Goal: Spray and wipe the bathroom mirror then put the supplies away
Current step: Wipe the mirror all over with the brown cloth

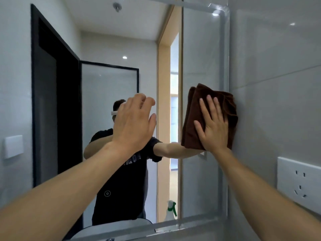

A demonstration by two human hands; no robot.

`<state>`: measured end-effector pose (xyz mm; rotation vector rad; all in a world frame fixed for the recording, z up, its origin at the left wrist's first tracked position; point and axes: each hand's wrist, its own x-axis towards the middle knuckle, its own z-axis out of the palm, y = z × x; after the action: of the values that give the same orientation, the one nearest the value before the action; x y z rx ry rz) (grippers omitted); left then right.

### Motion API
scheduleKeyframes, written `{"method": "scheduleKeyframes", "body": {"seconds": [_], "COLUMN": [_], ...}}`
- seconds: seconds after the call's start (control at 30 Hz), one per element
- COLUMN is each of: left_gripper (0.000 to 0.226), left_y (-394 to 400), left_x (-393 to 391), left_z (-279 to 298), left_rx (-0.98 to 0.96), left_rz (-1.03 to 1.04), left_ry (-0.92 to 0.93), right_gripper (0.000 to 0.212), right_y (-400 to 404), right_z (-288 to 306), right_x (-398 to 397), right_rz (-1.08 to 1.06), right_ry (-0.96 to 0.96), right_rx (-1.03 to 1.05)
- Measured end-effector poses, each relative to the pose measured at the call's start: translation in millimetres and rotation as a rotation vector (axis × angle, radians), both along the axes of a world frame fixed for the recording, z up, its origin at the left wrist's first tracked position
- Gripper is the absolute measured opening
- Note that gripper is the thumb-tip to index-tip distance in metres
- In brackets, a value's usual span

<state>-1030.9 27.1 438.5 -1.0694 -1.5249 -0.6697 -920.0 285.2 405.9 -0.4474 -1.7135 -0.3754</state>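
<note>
A large frameless wall mirror with a frosted border strip (223, 49) is seen from close up, and everything else is placed here relative to it. A folded dark brown microfibre cloth (194, 119) is pressed flat against the glass at the mirror's right edge, about halfway up its height, with the cloth's right side lapping over the frosted strip towards the grey tiled wall (278, 75). The cloth is held there by the right hand (214, 129), whose fingers are straight and spread, palm flat on the fabric; nothing is pinched. The left hand (133, 122) is raised in front of the mirror's middle, to the left of the cloth; its fingers are loosely bent at the tips and nothing is held in it. Whether it touches the glass cannot be told.

In the mirror's lower part, near the bottom edge and below the cloth, the reflection of a white spray bottle with a green trigger (171, 211) is seen. A person in a dark T-shirt is reflected behind the left hand, along with a black-framed door.

Beyond the mirror's right edge, low on the tiled wall, a white electrical socket plate (298, 183) is mounted.
</note>
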Motion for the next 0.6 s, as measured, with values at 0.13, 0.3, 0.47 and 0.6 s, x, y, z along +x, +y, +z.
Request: {"method": "scheduleKeyframes", "body": {"seconds": [0.13, 0.3, 0.47, 0.6], "left_gripper": [0.026, 0.025, 0.018, 0.014], "left_y": [-8, -41, -86, -126], "left_x": [-2, -22, -41, -54], "left_z": [-13, -23, -21, -15], "left_rx": [-0.012, -0.042, -0.012, 0.042], "left_rz": [0.011, 0.080, 0.151, 0.179], "left_ry": [-0.003, -0.007, -0.019, -0.013], "right_gripper": [0.068, 0.070, 0.070, 0.071], "right_y": [10, -14, -88, -162], "right_z": [-30, -58, -62, -54], "right_x": [6, -11, -55, -96], "right_rz": [0.002, -0.008, 0.030, 0.095], "right_ry": [0.021, 0.050, -0.036, -0.130], "right_rx": [-0.047, -0.109, -0.043, 0.050]}}
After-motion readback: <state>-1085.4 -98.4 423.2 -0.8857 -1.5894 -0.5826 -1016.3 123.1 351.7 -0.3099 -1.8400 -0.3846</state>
